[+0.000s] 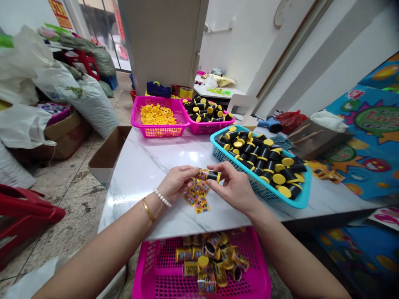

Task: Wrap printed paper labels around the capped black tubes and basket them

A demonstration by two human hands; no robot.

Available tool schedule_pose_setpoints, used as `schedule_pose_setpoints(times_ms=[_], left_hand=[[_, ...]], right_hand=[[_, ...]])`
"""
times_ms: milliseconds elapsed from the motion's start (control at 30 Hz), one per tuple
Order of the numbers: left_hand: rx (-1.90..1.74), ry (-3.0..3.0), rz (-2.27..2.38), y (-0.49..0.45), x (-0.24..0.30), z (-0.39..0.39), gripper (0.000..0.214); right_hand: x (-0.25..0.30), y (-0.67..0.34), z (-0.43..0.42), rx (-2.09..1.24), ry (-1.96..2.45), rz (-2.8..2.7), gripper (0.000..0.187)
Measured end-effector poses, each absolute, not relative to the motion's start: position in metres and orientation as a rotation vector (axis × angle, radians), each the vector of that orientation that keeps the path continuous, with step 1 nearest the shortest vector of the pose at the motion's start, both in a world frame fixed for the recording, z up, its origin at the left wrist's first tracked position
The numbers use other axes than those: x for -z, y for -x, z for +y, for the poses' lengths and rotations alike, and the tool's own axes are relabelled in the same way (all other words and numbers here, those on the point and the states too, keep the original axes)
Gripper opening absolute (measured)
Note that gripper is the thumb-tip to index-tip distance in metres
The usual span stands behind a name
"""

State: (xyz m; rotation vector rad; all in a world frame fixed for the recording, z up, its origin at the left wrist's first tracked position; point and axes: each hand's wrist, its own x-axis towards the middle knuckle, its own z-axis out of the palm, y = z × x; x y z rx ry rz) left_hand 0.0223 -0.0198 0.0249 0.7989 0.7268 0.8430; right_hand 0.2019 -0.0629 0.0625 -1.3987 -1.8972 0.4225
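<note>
Over the table's front part, my right hand (232, 185) grips a small black tube with a yellow cap (213, 176) between thumb and fingers. My left hand (181, 178) pinches a colourful printed sleeve (202, 173) that sits around the tube's other end. Just below my hands lie several flat printed sleeves (202, 204) on the marbled white tabletop. At the right, close to my right hand, a blue basket (305, 195) is heaped with black tubes with yellow caps (264, 155). A pink basket (263, 272) below the table edge holds several tubes wearing printed sleeves (220, 272).
Two pink baskets stand at the back: one with yellow plastic pieces (157, 115), one with black tubes (207, 110). A tape dispenser (158, 89) is behind them. An open cardboard box (106, 151) and a red stool (25, 220) are at left. Printed blue boxes (368, 137) stand at right.
</note>
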Motion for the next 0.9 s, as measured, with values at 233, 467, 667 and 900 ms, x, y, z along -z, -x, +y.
schedule_pose_setpoints(times_ms=[233,467,667,900], left_hand=[[-0.927,-1.141,0.923,-0.017,-0.030,-0.021,0.050],[-0.708,-1.249,0.729,-0.018,-0.022,-0.019,0.037],[-0.739,-1.324,0.755,-0.029,-0.026,-0.030,0.036],[-0.578,-1.341,0.736,-0.019,-0.027,-0.023,0.044]], right_hand=[[-0.033,-0.202,-0.064,-0.561,1.210,-1.704,0.028],[-0.026,-0.214,-0.076,-0.701,1.096,-1.765,0.032],[-0.022,-0.211,-0.086,-0.360,1.128,-1.837,0.036],[-0.014,-0.212,-0.079,-0.210,1.061,-1.825,0.032]])
